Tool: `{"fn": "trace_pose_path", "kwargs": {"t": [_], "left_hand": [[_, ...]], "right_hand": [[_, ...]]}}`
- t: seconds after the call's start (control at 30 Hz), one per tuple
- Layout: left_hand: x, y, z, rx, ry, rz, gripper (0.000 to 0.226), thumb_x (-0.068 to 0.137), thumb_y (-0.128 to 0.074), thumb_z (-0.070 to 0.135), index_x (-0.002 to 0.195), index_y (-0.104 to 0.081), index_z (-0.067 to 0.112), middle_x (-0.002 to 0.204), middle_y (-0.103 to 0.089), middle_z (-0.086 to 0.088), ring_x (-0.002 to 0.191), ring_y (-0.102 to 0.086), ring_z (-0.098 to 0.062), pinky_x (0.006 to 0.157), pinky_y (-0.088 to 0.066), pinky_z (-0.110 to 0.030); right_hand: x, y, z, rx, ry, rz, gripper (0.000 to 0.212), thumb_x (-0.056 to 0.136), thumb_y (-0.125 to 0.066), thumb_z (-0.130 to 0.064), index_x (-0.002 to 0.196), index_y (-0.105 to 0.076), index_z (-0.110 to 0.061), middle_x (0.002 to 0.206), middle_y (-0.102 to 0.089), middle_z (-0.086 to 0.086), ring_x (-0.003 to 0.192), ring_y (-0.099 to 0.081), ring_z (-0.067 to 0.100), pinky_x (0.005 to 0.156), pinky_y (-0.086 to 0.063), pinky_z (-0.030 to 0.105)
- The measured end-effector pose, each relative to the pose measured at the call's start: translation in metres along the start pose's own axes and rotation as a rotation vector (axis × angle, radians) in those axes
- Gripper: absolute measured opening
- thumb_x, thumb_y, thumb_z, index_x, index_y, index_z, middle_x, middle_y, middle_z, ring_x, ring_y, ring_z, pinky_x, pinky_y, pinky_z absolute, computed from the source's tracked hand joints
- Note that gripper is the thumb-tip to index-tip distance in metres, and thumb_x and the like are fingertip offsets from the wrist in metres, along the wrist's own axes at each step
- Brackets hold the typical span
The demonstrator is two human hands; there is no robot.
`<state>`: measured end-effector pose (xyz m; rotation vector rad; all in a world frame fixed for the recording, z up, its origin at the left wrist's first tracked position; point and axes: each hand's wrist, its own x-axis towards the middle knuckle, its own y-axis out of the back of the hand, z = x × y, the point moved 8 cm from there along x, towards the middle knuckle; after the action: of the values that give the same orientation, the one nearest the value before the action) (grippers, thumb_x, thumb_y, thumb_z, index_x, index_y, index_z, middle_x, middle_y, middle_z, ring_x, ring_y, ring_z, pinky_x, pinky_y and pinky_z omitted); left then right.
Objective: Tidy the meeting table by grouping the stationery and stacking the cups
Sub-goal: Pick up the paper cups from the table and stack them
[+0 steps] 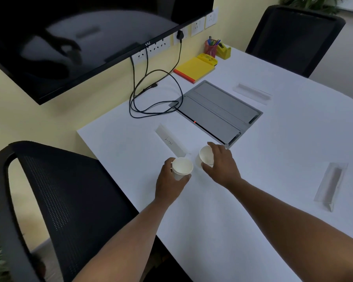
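The step in hand looked like stacking the cups. The left hand (pixel 169 180) had its fingers curled round one white paper cup (pixel 182 168) and held it upright, close to the table's (pixel 273 180) left edge. The right hand (pixel 222 163) gripped a second white cup (pixel 206 155) just beside it, tipped so its open mouth faced the first one. The two cups were near but not touching. Next, one cup would likely need to slide down into the other, lined up straight and squeezed softly, because thin paper cups bend and crush easily. Both were round, smooth and wider at the top. The stationery sat grouped at the table's far edge, by the wall: a yellow notepad (pixel 194 69) with a red side, a small yellow tray (pixel 208 58), a red mesh pen pot (pixel 210 47) full of colored pens, and a yellow tape holder (pixel 224 50). The tabletop was white, flat and smooth, with a gray metal flap (pixel 218 110) in the middle.
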<state>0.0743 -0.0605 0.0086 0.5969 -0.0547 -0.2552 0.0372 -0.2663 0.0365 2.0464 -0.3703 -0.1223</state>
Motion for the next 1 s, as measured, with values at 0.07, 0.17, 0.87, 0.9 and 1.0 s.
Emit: {"fn": "trace_pose_path", "kwargs": {"t": [0.07, 0.17, 0.87, 0.9, 1.0], "left_hand": [[0.004, 0.001, -0.001, 0.004, -0.026, -0.013, 0.077, 0.069, -0.085, 0.045, 0.131, -0.042, 0.027, 0.124, -0.058, 0.006, 0.104, -0.057, -0.013, 0.085, -0.057, -0.036], [0.011, 0.002, -0.005, 0.023, -0.041, -0.038, 0.077, 0.069, -0.084, 0.047, 0.131, -0.042, 0.028, 0.125, -0.058, 0.007, 0.104, -0.057, -0.013, 0.083, -0.058, -0.034], [0.009, -0.025, 0.0, 0.058, -0.135, -0.207, 0.079, 0.069, -0.08, 0.054, 0.133, -0.041, 0.032, 0.128, -0.059, 0.012, 0.107, -0.059, -0.009, 0.084, -0.058, -0.028], [0.007, -0.028, 0.005, 0.057, -0.154, -0.218, 0.079, 0.069, -0.081, 0.053, 0.134, -0.041, 0.031, 0.129, -0.059, 0.011, 0.108, -0.059, -0.01, 0.085, -0.058, -0.029], [0.003, -0.042, 0.02, 0.053, -0.199, -0.256, 0.083, 0.07, -0.082, 0.051, 0.138, -0.041, 0.026, 0.135, -0.057, 0.007, 0.113, -0.059, -0.014, 0.09, -0.057, -0.033]], "right_hand": [[0.004, -0.015, 0.001, -0.053, -0.022, -0.035, 0.08, 0.079, -0.073, -0.044, 0.145, -0.035, -0.02, 0.139, -0.049, 0.008, 0.116, -0.052, 0.032, 0.09, -0.053, 0.047], [0.012, -0.033, 0.002, -0.11, -0.043, -0.066, 0.083, 0.079, -0.074, -0.046, 0.146, -0.033, -0.02, 0.141, -0.049, 0.007, 0.119, -0.053, 0.031, 0.091, -0.052, 0.046], [-0.009, -0.032, 0.039, 0.018, -0.232, -0.038, 0.078, 0.086, -0.06, -0.059, 0.149, -0.031, -0.023, 0.159, -0.027, 0.007, 0.138, -0.04, 0.032, 0.104, -0.044, 0.048], [-0.013, -0.026, 0.041, 0.027, -0.229, -0.024, 0.073, 0.088, -0.058, -0.058, 0.148, -0.034, -0.022, 0.157, -0.031, 0.007, 0.137, -0.041, 0.03, 0.105, -0.043, 0.046], [-0.028, -0.005, 0.046, 0.059, -0.212, 0.025, 0.06, 0.093, -0.053, -0.055, 0.141, -0.045, -0.02, 0.146, -0.046, 0.004, 0.131, -0.046, 0.024, 0.102, -0.043, 0.036]]}}
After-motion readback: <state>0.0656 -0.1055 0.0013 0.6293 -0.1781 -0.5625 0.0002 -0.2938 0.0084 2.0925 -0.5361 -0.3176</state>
